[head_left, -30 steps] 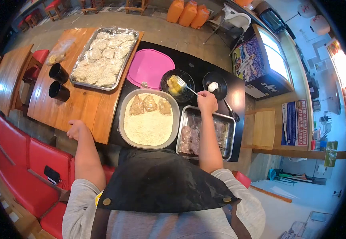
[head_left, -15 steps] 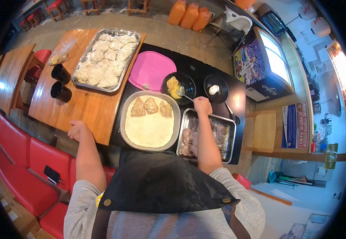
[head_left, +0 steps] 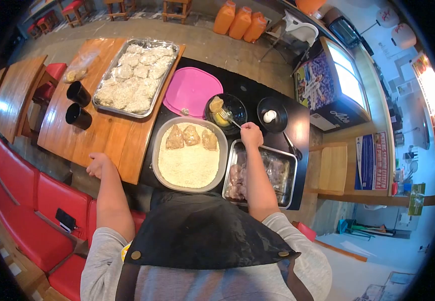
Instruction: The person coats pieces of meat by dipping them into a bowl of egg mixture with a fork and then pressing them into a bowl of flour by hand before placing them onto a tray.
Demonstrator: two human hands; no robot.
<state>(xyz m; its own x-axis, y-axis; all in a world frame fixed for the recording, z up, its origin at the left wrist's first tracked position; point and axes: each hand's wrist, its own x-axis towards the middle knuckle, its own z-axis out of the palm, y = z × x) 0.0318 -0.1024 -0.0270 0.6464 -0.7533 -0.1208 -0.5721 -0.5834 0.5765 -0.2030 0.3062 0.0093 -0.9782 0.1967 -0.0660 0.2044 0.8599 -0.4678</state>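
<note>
My right hand (head_left: 252, 135) is closed around the handle of a fork (head_left: 234, 121). Its tines are in a black bowl (head_left: 242, 108), at a pale piece of meat (head_left: 216, 104) over yellow beaten egg (head_left: 221, 119). Below the bowl, a grey tub (head_left: 155, 165) of pale crumbs (head_left: 190, 168) carries three coated pieces of meat (head_left: 191, 135) along its far side. Under my right forearm lies a metal tray (head_left: 292, 185) of raw meat (head_left: 275, 173). My left hand (head_left: 97, 165), fingers curled and nothing visible in them, is by the near edge of the wooden table (head_left: 112, 140).
A foil-edged metal tray (head_left: 149, 108) of crumbed pieces (head_left: 134, 75) stands on the wooden table, beside two black cups (head_left: 78, 116) and a plastic bag (head_left: 75, 74). A pink lid (head_left: 193, 90) lies behind the tub. A black plate (head_left: 277, 125) holds a white egg (head_left: 269, 116).
The piece of meat at the fork sits slightly higher in the bowl, and the fork has shifted a little. My left hand stays by the table edge.
</note>
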